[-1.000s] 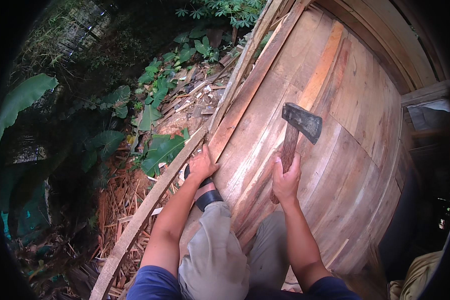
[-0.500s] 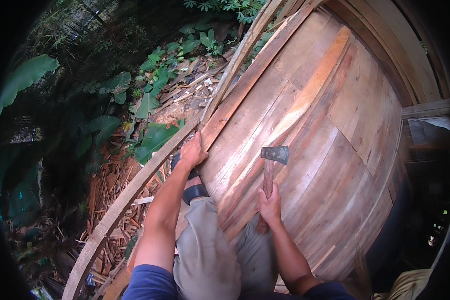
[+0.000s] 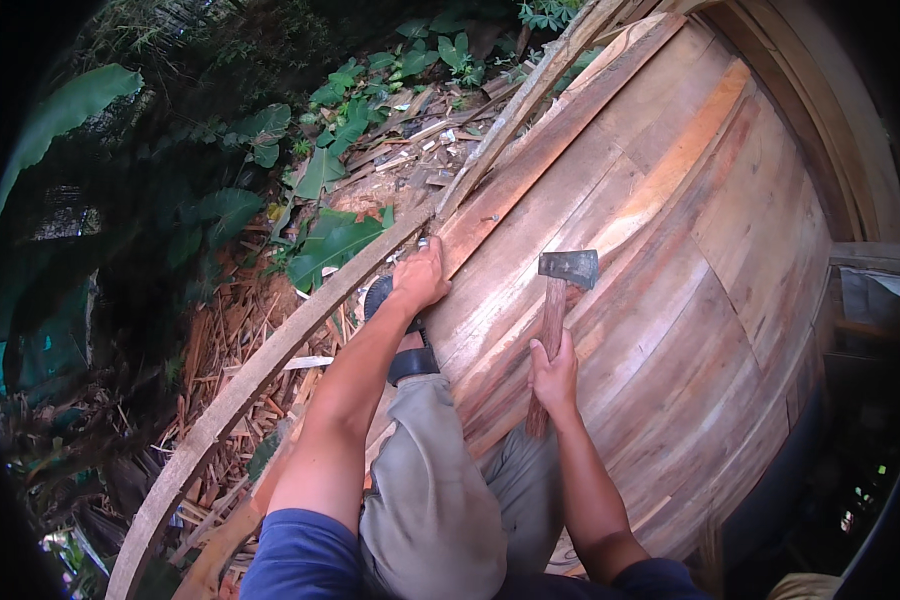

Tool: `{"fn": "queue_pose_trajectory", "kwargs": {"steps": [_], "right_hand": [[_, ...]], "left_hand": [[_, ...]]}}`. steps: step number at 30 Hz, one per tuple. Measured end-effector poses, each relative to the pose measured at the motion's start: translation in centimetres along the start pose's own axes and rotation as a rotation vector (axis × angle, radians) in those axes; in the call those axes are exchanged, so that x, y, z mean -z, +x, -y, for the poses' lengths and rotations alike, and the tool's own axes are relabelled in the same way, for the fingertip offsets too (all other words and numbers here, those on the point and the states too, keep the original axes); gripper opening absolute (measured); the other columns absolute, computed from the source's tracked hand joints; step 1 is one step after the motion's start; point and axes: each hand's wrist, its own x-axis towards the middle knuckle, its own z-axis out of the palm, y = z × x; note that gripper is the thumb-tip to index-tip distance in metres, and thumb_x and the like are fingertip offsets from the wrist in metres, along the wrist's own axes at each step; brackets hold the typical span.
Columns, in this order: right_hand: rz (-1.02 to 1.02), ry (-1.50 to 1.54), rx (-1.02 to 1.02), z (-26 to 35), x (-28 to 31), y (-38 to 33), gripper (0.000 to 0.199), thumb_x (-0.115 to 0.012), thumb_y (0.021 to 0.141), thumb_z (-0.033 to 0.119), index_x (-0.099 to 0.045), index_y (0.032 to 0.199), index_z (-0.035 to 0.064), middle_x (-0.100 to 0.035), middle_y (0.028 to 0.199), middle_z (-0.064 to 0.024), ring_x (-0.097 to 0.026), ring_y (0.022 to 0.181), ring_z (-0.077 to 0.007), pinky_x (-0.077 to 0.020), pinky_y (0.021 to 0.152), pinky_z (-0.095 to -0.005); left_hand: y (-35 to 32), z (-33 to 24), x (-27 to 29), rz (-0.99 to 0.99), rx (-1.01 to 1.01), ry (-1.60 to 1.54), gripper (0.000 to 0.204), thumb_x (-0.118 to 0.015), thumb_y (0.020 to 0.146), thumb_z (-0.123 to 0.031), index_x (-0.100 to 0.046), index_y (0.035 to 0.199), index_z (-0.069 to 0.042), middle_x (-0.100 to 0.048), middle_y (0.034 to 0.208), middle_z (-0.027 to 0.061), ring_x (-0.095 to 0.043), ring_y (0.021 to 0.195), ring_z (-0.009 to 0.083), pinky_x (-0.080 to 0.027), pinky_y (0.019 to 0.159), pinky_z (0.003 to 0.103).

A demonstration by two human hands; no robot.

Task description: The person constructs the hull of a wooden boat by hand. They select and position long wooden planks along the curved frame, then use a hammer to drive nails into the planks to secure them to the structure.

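My right hand (image 3: 554, 374) is wrapped round the wooden handle of a hatchet (image 3: 569, 268). Its dark steel head points away from me, over the curved planked wooden surface (image 3: 650, 350), and the handle's butt reaches my knee. My left hand (image 3: 422, 276) lies at the near end of a long reddish plank (image 3: 530, 180), its fingers curled over the edge and partly hidden. A small pale, shiny bit shows by those fingertips, too small to name. A bolt or nail (image 3: 490, 218) sticks out of the plank just beyond.
A curved wooden rail (image 3: 290, 340) sweeps along my left side. Below it lie wood chips and offcuts (image 3: 235, 370) among green leaves (image 3: 335, 250). My strapped, dark-shod foot (image 3: 412, 365) stands beside the left forearm. Wooden framing (image 3: 865, 255) rises at the right.
The hatchet and my right hand have moved up and farther from me. My left hand keeps its place at the plank's end. The whole view has shifted slightly.
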Motion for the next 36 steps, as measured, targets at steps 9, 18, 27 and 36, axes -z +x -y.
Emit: {"fn": "queue_pose_trajectory", "kwargs": {"steps": [9, 18, 27, 36], "right_hand": [[0.024, -0.074, -0.021, 1.2, -0.3, 0.5, 0.035, -0.062, 0.089, 0.024, -0.049, 0.112, 0.0007, -0.060, 0.096, -0.0271, -0.058, 0.093, -0.0460, -0.0451, 0.080, -0.0480], [0.058, -0.108, -0.065, -2.0, -1.2, -0.5, 0.040, -0.062, 0.089, 0.026, -0.049, 0.116, 0.0004, -0.061, 0.100, -0.0277, -0.058, 0.097, -0.0458, -0.0450, 0.083, -0.0476], [0.066, -0.084, -0.052, -1.6, -1.2, 0.1, 0.037, -0.061, 0.089, 0.025, -0.049, 0.112, 0.0002, -0.061, 0.094, -0.0267, -0.058, 0.092, -0.0457, -0.0451, 0.078, -0.0477], [0.124, 0.194, -0.123, 1.1, -2.2, 0.1, 0.027, -0.057, 0.095, 0.015, -0.043, 0.115, 0.0034, -0.049, 0.064, -0.0036, -0.046, 0.042, -0.0107, -0.0392, 0.036, -0.0258]], "left_hand": [[0.4, 1.4, -0.9, -0.112, -0.021, -0.040, 0.064, -0.072, 0.069, -0.028, -0.042, 0.118, -0.001, -0.062, 0.112, 0.0263, -0.060, 0.106, 0.0401, -0.047, 0.089, 0.048], [0.4, 1.8, -0.4, -0.105, -0.021, -0.054, 0.074, -0.072, 0.069, -0.028, -0.040, 0.130, -0.002, -0.062, 0.114, 0.0260, -0.060, 0.107, 0.0400, -0.047, 0.091, 0.048], [0.9, 1.2, -0.1, -0.119, -0.008, -0.056, 0.073, -0.071, 0.070, -0.028, -0.040, 0.129, -0.001, -0.061, 0.115, 0.0261, -0.060, 0.108, 0.0400, -0.047, 0.092, 0.048], [1.9, 0.5, -2.4, -0.194, 0.107, 0.006, 0.063, -0.067, 0.077, -0.019, -0.041, 0.130, 0.003, -0.066, 0.107, 0.0197, -0.066, 0.099, 0.0332, -0.052, 0.083, 0.043]]}}
